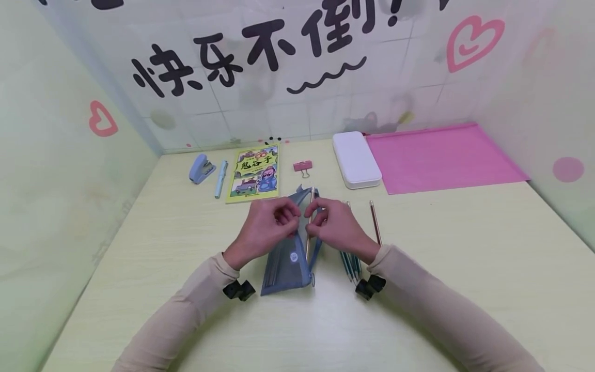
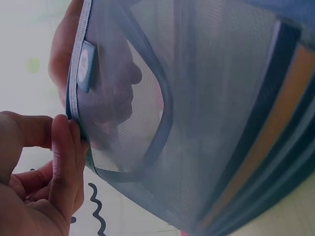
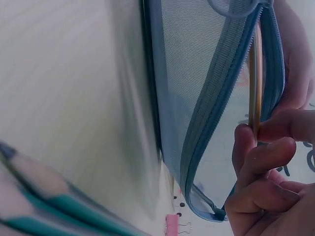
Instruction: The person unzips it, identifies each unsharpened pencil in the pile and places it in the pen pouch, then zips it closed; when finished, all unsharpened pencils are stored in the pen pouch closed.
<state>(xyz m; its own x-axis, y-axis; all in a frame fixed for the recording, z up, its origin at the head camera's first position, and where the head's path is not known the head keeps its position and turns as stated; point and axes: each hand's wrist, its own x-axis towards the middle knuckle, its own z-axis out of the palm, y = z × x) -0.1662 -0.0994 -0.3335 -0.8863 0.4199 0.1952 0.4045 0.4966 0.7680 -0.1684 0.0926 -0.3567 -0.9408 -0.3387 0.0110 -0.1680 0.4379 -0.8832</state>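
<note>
A blue-grey mesh pencil case [image 1: 283, 266] stands unzipped in the middle of the table. My left hand [image 1: 267, 225] pinches the edge of its opening between thumb and fingers. With thumb and fingertips my right hand [image 1: 339, 225] pinches a gold-coloured pencil [image 3: 255, 78], which lies lengthwise in the open mouth between the zipper edges. Through the mesh in the left wrist view, an orange strip [image 2: 280, 113] and several dark pencil-like shapes show inside. Several green pencils [image 1: 349, 266] lie on the table under my right wrist, partly hidden by it. A brown pencil [image 1: 375, 222] is farther right.
Along the back lie a blue stapler [image 1: 201, 168], a light-blue pen [image 1: 220, 179], a yellow booklet [image 1: 253, 178], a pink binder clip [image 1: 303, 166], a white box [image 1: 356, 160] and a flat pink sheet [image 1: 441, 160]. Printed walls [image 1: 260, 108] bound the table [image 1: 176, 227].
</note>
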